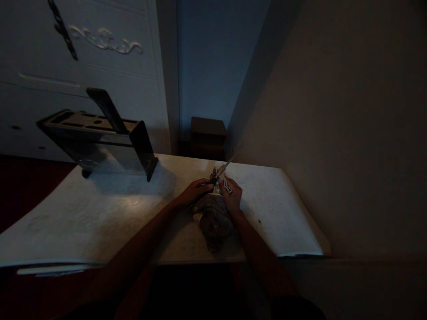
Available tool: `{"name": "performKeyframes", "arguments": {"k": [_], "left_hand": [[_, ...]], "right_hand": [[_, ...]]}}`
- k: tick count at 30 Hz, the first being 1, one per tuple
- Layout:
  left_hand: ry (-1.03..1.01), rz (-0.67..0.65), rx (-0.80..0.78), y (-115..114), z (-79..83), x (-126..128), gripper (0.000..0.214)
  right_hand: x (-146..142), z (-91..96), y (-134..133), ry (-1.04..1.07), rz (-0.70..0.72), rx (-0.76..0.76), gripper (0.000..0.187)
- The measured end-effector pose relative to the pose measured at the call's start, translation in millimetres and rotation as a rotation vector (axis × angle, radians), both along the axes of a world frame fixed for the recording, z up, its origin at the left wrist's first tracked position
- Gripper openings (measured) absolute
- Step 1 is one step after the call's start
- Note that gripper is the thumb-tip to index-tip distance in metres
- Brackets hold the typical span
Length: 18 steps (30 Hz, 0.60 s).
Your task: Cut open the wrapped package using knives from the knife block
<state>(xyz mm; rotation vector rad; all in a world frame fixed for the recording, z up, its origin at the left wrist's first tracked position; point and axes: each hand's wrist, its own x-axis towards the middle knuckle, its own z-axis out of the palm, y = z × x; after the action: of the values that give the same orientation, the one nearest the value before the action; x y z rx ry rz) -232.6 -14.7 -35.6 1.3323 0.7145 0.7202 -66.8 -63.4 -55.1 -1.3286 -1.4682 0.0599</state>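
A knife (223, 170) with a dark handle and a bright blade points away to the upper right; my left hand (193, 192) grips its handle. My right hand (231, 195) rests on a mottled grey-brown cloth (213, 218) lying on the pale table (110, 213), and it pinches the cloth's light edge against the blade near the handle. The room is dim, so fine detail at the blade is hard to tell.
A dark knife block (100, 138) with one handle (106, 109) sticking out stands at the table's back left. A white cabinet (100, 53) is behind it, a plain wall (333, 133) on the right, and a small dark stand (207, 133) in the far corner.
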Motion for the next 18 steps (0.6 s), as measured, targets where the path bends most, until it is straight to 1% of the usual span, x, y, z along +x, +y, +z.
{"name": "performKeyframes", "arguments": {"k": [3,7,10,12,15,18], "left_hand": [[-0.049,0.003,-0.042,0,-1.3,1,0.046],[-0.129,-0.030,-0.167,0,-6.1,0,0.043],[-0.192,-0.055,-0.257,0,-8.0,-2,0.039],[-0.227,-0.063,-0.296,-1,-8.2,-3,0.039],[-0.261,-0.061,-0.329,-2,-9.2,-3,0.039],[-0.305,-0.049,-0.345,-2,-12.5,-2,0.041]], "right_hand": [[0,0.3,0,0.023,0.012,-0.004,0.027],[0,1.3,-1,0.057,0.018,-0.035,0.027],[0,1.9,-1,0.137,0.035,-0.057,0.027],[0,2.4,0,0.197,0.073,-0.095,0.027],[-2,3.2,1,0.323,0.145,-0.186,0.029],[-3,3.5,4,0.555,0.190,-0.262,0.033]]}}
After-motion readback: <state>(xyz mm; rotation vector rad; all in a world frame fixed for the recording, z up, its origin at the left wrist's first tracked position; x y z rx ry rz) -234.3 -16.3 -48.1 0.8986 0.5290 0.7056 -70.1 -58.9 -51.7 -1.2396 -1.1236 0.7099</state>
